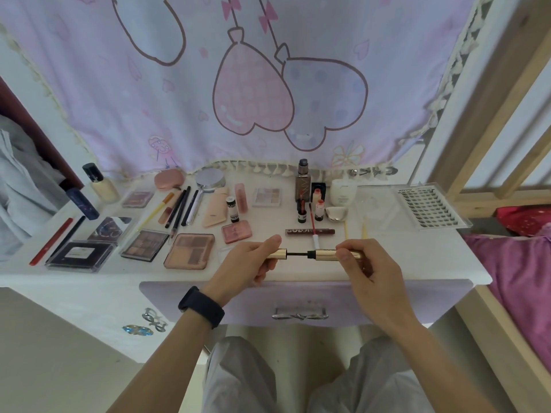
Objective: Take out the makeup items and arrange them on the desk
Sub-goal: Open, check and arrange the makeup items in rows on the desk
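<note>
**A:** What have the hands got?

**B:** The left hand [253, 263] pinches the gold cap [278, 253] of a mascara [325, 254], thumb on top and fingers curled beneath. The right hand [366, 266] grips the gold tube [329, 254] the same way. A thin black wand [296, 254] bridges the gap between them, so the mascara is partly pulled open.

**A:** Where is it?

**B:** In the air over the front edge of the bench [417, 263], straight in front of the tall bottle [302, 181] at the back.

**A:** How will it handle?

**B:** Light and stiff, I'd judge, with a glossy shell that may be slippery. Hold it by the two gold barrels, never the wand, since the brush end would likely smear. It is round, so it could roll once laid down. I'd close it first.

**A:** And around it?

**B:** A brown lip gloss [310, 231] lies between the bottle and the mascara. Palettes [189, 254] sit to the bottle's left and nearer the front. A lash tray [429, 208] lies well to the bottle's right.
</note>
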`<state>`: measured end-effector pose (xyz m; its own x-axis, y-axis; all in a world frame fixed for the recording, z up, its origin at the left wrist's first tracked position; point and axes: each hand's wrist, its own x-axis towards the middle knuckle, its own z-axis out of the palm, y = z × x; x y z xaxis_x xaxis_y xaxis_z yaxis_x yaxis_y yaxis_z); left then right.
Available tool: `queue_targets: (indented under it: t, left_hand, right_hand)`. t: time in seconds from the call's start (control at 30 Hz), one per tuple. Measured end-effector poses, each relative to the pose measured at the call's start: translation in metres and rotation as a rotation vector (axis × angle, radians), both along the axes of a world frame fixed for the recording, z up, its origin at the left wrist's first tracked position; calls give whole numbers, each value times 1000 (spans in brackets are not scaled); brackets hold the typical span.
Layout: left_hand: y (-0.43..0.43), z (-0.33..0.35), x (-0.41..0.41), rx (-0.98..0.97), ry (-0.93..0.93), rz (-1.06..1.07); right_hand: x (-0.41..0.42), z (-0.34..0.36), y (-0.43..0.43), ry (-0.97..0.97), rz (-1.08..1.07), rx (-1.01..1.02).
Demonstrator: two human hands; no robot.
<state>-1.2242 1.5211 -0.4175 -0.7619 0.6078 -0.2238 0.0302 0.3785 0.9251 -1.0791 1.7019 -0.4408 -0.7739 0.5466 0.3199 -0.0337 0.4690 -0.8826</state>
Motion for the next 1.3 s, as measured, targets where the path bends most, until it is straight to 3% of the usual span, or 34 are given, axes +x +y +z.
queue_targets:
  t: [0.3,0.9,1.3]
  left_hand:
    - [5,1,3,-41,-2,-40]
    - [9,9,-1,-51,-48,-29]
    - [8,7,-3,-75,52,-53]
  right_hand:
    - [2,-9,13,-11,-23,-114]
    - [9,2,23,-5,32,-76]
    - [13,4,27,-13,56,-131]
